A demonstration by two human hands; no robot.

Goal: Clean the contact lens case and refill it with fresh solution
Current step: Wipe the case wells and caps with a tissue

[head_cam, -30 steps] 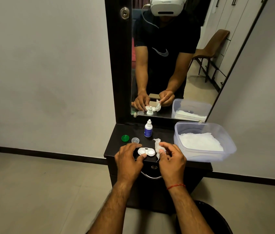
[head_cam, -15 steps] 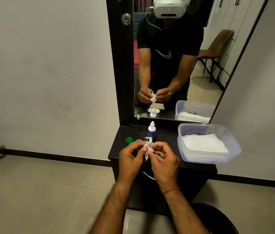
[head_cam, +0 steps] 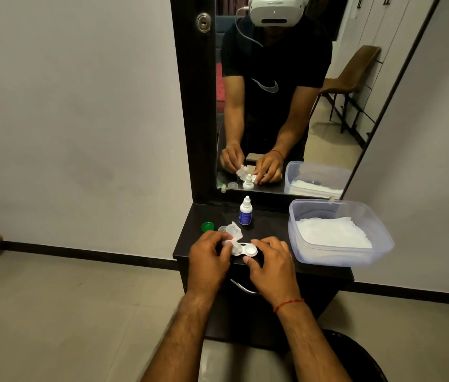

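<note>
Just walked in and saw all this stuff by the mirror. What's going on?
A person is cleaning a lens case on the dark dresser top. The left hand presses a tissue into the case's left well; the right hand steadies the other end. The caps, green and clear, lie off to the left. The solution bottle stands behind, and a tissue tub sits on the right.

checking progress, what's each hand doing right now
Left hand: closed on the tissue, pressing it into the lens case.
Right hand: fingers steadying the lens case on the dresser top.

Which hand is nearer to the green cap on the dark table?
Left. The left hand lies just in front of the green cap; the right hand is farther right, past the lens case.
</note>
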